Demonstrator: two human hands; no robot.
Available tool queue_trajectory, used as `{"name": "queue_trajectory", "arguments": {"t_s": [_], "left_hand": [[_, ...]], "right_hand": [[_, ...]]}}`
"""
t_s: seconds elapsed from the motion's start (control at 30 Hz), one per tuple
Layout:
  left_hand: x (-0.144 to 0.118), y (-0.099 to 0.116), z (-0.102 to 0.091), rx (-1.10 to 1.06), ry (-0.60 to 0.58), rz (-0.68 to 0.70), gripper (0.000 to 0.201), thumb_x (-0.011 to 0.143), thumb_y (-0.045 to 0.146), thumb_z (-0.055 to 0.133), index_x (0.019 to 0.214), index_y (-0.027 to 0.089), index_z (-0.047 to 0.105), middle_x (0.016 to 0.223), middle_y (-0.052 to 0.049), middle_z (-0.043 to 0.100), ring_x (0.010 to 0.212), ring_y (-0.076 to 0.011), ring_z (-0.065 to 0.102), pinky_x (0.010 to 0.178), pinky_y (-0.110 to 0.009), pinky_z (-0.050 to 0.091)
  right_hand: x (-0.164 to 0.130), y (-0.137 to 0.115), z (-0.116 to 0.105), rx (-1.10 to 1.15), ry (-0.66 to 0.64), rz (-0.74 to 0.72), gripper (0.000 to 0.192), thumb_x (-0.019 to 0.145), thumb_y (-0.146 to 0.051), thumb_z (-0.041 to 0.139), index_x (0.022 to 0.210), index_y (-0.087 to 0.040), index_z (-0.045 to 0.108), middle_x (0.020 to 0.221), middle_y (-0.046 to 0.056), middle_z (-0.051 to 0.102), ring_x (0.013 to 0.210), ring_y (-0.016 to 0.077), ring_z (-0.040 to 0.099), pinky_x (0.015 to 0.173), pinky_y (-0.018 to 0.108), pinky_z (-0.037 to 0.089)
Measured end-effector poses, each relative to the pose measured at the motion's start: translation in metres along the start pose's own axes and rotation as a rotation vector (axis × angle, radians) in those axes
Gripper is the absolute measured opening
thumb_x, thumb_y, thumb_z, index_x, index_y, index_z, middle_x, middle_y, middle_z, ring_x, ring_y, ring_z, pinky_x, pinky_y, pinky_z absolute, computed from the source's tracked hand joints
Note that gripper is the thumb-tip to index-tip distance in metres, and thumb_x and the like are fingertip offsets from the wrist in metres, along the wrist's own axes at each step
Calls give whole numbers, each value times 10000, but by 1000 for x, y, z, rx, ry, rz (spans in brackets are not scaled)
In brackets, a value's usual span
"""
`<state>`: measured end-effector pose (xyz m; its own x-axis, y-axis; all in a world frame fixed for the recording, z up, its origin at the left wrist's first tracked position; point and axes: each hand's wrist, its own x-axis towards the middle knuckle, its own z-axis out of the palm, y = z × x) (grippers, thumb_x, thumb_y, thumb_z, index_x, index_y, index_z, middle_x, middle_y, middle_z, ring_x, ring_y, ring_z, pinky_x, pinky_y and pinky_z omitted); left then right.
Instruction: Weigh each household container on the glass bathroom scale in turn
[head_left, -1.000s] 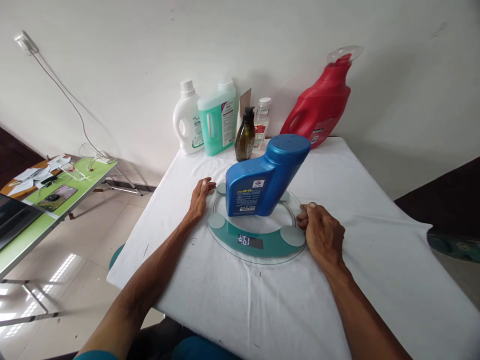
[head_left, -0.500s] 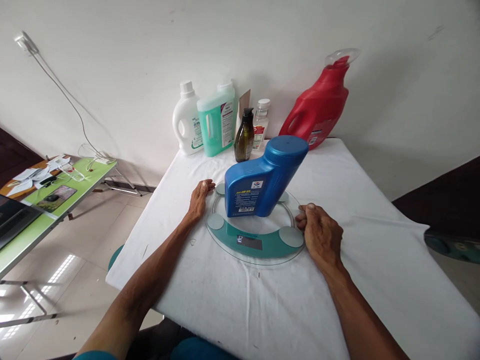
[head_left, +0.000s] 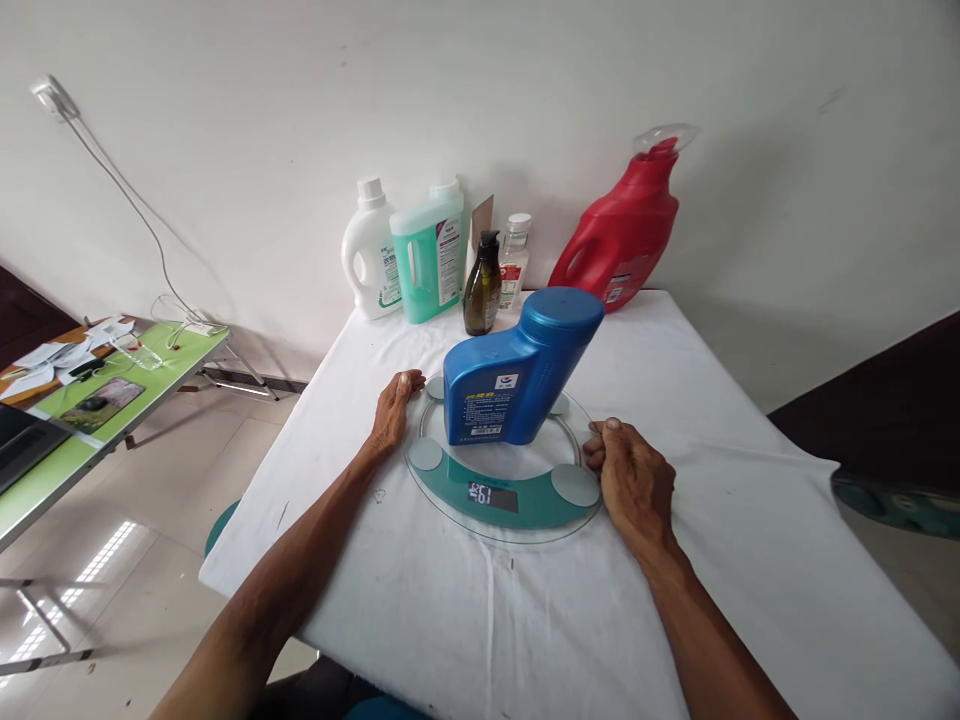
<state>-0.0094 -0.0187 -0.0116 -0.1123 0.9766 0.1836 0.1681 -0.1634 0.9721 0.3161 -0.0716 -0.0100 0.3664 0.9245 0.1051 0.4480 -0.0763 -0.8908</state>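
Note:
A round glass scale [head_left: 465,488] with a teal band lies on the white-clothed table. Lit digits, partly hard to read, show on its display [head_left: 493,497]. On the scale stands a blue bottle [head_left: 491,385] with a wide round cap and a printed label. At the scale's left rim, my left hand [head_left: 393,408] is closed, thumb on top, its fingertips at the glass edge. My right hand [head_left: 634,475] has curled fingers pinching the right rim beside a silver foot pad. Neither hand touches the bottle.
Along the wall stand a white jug [head_left: 369,255], a green-filled bottle [head_left: 427,260], a dark pump bottle [head_left: 482,285], a clear bottle [head_left: 514,262] and a red jug [head_left: 622,230], which appears tilted. A green table [head_left: 161,365] with papers and a laptop is at left.
The view has shifted slightly, so everything sits a little lower and further left. More digits are lit on the scale's display. Both hands keep their places at the rim.

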Motion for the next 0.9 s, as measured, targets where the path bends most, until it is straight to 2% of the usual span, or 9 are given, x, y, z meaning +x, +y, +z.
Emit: {"name": "queue_trajectory", "arguments": {"t_s": [0.57,0.9], "left_hand": [[-2,4,-1,38,-9,9,928,966,993,388,1242,185,753,1375,-203,802,1335,-382,747,1235,-604,544],[-3,6,-1,39,-23,23,910,975,986,383,1221,190,749,1378,-190,799,1319,-355,755,1226,-548,554]], "right_hand": [[0,-5,-1,6,-6,19,773,938,-945,301,940,-269,674,787,93,755,719,291,699,813,463,556],[-2,-4,-2,11,-3,8,784,957,-952,315,938,-263,689,781,94,757,733,295,709,823,463,556]]}}
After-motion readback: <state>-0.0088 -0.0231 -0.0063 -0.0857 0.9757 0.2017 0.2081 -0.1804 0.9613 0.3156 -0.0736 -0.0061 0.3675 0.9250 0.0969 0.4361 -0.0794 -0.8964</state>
